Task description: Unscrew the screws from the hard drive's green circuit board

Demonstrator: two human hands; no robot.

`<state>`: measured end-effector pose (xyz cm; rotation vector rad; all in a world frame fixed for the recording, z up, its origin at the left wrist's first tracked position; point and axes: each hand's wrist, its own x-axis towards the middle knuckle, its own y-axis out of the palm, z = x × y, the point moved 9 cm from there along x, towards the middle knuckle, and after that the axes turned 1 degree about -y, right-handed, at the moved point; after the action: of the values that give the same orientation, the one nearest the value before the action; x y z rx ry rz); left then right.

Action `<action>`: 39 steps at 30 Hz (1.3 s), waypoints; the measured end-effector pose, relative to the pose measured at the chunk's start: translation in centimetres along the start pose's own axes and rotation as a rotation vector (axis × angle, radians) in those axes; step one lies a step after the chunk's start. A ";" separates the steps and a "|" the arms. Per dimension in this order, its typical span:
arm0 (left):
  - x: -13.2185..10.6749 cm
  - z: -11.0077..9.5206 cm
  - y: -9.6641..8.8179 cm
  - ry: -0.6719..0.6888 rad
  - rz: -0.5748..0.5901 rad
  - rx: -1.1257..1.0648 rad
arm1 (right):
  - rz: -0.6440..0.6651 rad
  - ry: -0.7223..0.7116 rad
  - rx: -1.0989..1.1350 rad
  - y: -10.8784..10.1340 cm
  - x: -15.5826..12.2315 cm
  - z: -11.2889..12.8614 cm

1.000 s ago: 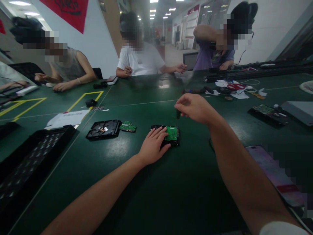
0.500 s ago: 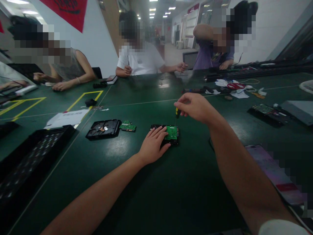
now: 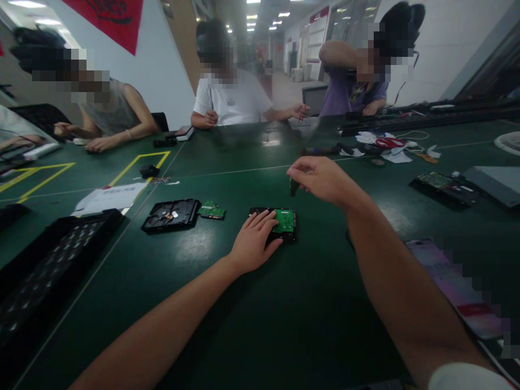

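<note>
A black hard drive lies on the green table with its green circuit board facing up. My left hand rests flat over the drive's left part, fingers stretched out across it and the thumb along its near edge. Pinched in the fingertips of my right hand is a small screwdriver with a dark and yellow handle. It stands upright, its thin shaft pointing down at the drive's far right corner. Whether the tip sits in a screw is too small to tell.
Left of the drive lie another hard drive and a loose circuit board. A long black tray and papers are further left. On the right are a third drive and a phone-like slab. Several people sit across the table.
The screwdriver's handle has turned in my right fingers, showing less yellow. Both hands stay in nearly the same place, the left one still on the hard drive.
</note>
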<state>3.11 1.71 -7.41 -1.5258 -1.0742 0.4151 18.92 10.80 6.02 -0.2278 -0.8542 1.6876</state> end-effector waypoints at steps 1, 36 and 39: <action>0.0 0.0 0.0 -0.001 0.001 -0.001 | 0.005 -0.017 -0.009 0.0 0.0 0.0; 0.0 0.1 0.2 0.009 0.001 -0.002 | 0.052 -0.018 -0.022 0.3 -0.3 0.6; 0.0 0.2 0.2 0.004 0.003 -0.008 | 0.028 -0.017 0.004 0.1 -0.3 0.5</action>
<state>3.04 1.82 -7.69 -1.5348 -1.0715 0.4103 18.66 10.36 6.19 -0.2242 -0.8637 1.7190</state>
